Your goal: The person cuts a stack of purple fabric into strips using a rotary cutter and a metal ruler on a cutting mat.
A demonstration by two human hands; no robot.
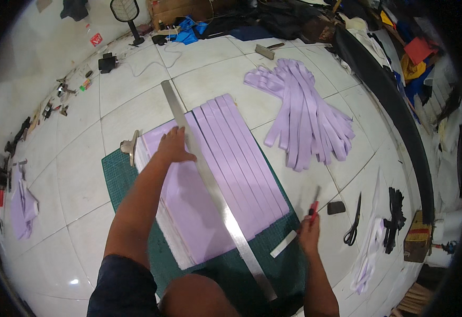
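Observation:
A long steel ruler point(231, 222) slants across lilac fabric point(191, 190) on a green cutting mat point(116, 177). My left hand point(174, 148) presses down on the fabric and the ruler's far part, fingers spread. Right of the ruler, the fabric lies cut into several parallel strips point(236, 153). In my right hand point(308, 235) is a red utility knife point(314, 208), blade pointing away from me, above the mat's right edge. A short white ruler point(284, 244) lies beside that hand; I cannot tell whether they touch. A metal clamp point(130, 148) grips the fabric's far left corner.
A pile of lilac strips point(305, 116) lies on the tiled floor point(78, 174) at the far right. Black scissors point(353, 224), a dark block point(336, 207) and black straps point(394, 219) lie to the right. A black curved panel point(394, 116) borders the right side.

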